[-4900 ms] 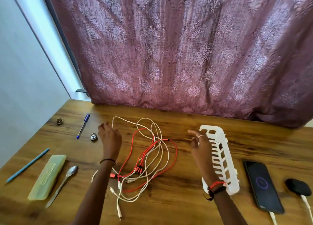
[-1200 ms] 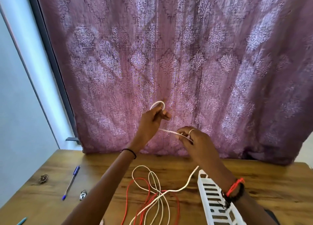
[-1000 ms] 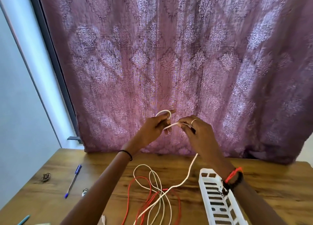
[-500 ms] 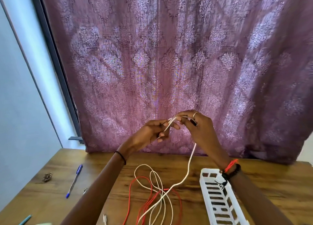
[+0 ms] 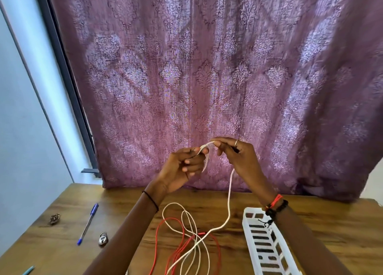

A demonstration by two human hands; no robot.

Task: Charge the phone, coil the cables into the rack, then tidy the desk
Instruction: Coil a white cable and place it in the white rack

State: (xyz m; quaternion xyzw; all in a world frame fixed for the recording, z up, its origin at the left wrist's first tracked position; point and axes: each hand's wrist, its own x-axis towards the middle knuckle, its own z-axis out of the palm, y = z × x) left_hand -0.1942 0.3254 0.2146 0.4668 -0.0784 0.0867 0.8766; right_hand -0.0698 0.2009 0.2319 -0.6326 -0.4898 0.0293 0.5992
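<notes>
Both hands are raised above the desk in front of the curtain, holding one white cable [image 5: 228, 200]. My left hand [image 5: 182, 167] pinches a short folded stretch of it near its end. My right hand [image 5: 238, 156] pinches the same cable at the top of the fold; from there it hangs down to the desk. It runs into a tangle of white loops and a red cable [image 5: 172, 247] lying between my forearms. The white slotted rack [image 5: 267, 252] lies on the desk under my right wrist. The phone is out of view.
On the wooden desk [image 5: 331, 233] at the left lie a blue pen [image 5: 88, 223], a small padlock [image 5: 103, 239] and a small dark trinket [image 5: 55, 218]. A teal pencil tip [image 5: 29, 270] shows at the bottom left. A purple curtain [image 5: 207, 78] hangs behind the desk.
Both hands lifted from the desk, taking up the white cable. Over the last second the hands came together and the left hand's cable loop folded down into a short bend.
</notes>
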